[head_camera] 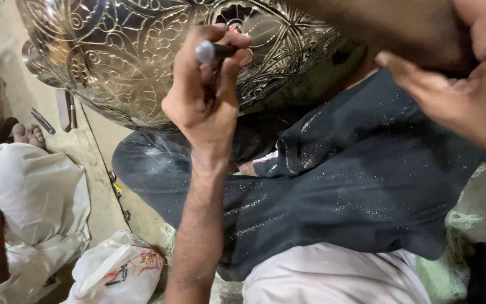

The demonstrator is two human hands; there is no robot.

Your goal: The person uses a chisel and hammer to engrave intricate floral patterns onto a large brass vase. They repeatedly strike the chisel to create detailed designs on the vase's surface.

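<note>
Head cam: our left hand (203, 98) clamped on chisel (212, 52) vs engraved metal vessel (119, 56); right hand (462, 84) beside it, grip unclear

Engraved metal bowl (130, 56) glossy; dark cloth (355, 186) matt, dust-flecked.

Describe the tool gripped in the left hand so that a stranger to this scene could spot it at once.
Start at the big engraved metal vessel filling the top of the view. The left hand rests against its patterned wall, fist closed round a slim dark tool. Its rounded silvery butt end, poking out above the fingers, sets it apart from the tools lying on the floor.
</note>
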